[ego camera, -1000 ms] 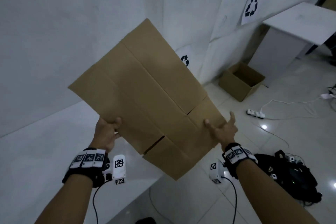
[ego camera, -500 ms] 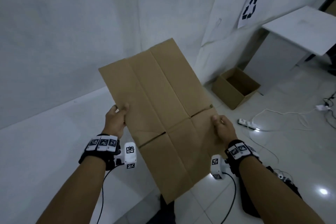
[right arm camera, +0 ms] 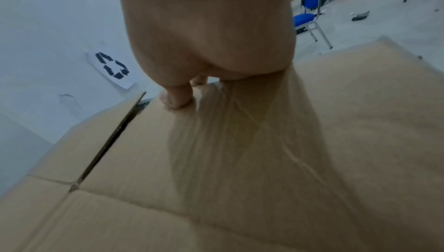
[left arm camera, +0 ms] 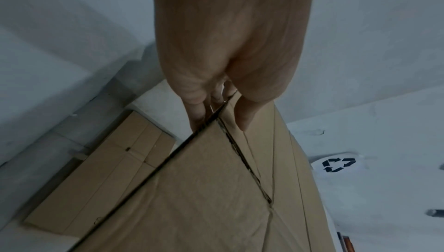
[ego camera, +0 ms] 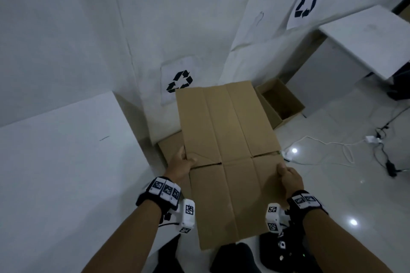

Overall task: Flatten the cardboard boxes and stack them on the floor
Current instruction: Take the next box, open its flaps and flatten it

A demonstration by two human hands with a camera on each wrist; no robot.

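Note:
I hold a flattened brown cardboard box [ego camera: 228, 150] level in front of me, above the floor. My left hand [ego camera: 180, 165] grips its left edge, thumb on top and fingers underneath, as the left wrist view [left arm camera: 216, 111] confirms. My right hand [ego camera: 288, 178] grips the right edge near a flap slit, thumb pressed on top [right arm camera: 176, 97]. Below the held box, another flattened cardboard box [ego camera: 169, 147] lies on the floor against the wall [left arm camera: 100, 176]. An open, unflattened cardboard box [ego camera: 280, 103] stands on the floor further right.
A white table [ego camera: 55, 162] is at my left and another white table [ego camera: 368, 40] at the far right. A power strip and cables [ego camera: 346, 150] lie on the tiled floor. A black bag [ego camera: 284, 250] sits near my feet. Recycling signs [ego camera: 179, 81] hang on the wall.
I have brought the flattened box down and turned it from a raised tilt to nearly level over the cardboard on the floor. Both hands kept their grip on its edges.

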